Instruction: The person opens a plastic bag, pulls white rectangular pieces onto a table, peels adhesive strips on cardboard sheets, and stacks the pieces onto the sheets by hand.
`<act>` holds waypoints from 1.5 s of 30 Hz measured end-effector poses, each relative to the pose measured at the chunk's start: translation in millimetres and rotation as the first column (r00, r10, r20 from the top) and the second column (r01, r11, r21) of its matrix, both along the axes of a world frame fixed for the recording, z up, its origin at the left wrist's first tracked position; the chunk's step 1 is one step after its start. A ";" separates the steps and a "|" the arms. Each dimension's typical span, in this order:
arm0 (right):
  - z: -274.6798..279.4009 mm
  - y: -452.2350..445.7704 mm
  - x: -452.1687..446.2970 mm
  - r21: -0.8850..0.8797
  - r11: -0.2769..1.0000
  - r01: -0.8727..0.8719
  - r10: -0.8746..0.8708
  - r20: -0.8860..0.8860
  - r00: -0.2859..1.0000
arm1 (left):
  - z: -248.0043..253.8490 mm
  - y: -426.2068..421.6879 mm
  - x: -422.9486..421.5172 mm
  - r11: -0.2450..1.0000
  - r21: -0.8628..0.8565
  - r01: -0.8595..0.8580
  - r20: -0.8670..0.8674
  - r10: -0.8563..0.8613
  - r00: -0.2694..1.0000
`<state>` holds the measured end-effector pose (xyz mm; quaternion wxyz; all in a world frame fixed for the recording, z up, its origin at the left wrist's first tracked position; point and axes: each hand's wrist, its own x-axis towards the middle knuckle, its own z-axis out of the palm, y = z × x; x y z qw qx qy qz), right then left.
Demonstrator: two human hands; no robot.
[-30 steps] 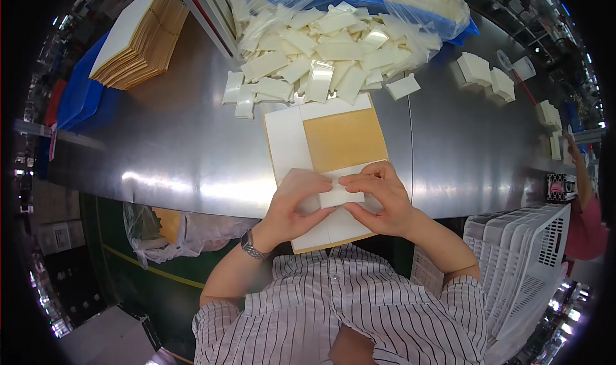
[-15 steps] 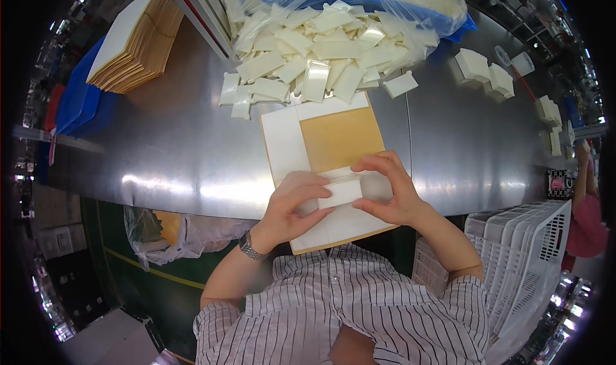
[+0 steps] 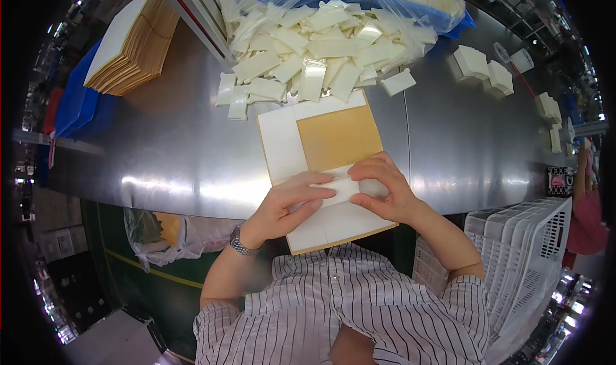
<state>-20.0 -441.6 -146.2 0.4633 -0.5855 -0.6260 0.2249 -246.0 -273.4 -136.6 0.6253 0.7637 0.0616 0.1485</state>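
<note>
A small white flat piece (image 3: 343,189), probably plastic like those in the heap, is held level over a sheet of white labels on yellow backing (image 3: 337,137). My left hand (image 3: 292,204) closes over the piece's left end, fingers across its top and thumb beneath them. At the other end, my right hand (image 3: 388,190) pinches it between thumb and fingertips. The fingers partly cover the piece. A bare yellow rectangle shows on the sheet where labels are gone. Just beyond its far edge lies a heap of cream plastic pieces (image 3: 327,47).
Clear plastic film and a blue bag (image 3: 459,28) lie behind the heap. At the far left, a thick stack of label sheets (image 3: 131,41) rests near a blue bin (image 3: 80,108). Stacked pieces (image 3: 471,63) stand right. White crates (image 3: 520,256) are beside me; another person's arm shows far right.
My left hand has shifted slightly left, its fingers flattening over the piece. My right hand keeps its pinch with little movement. The whole view has shifted slightly.
</note>
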 end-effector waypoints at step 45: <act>8.4 -8.7 3.3 -0.212 0.960 0.184 -0.257 -0.927 0.273 | 19.1 76.3 71.5 0.505 0.640 -0.579 0.275 0.553 0.787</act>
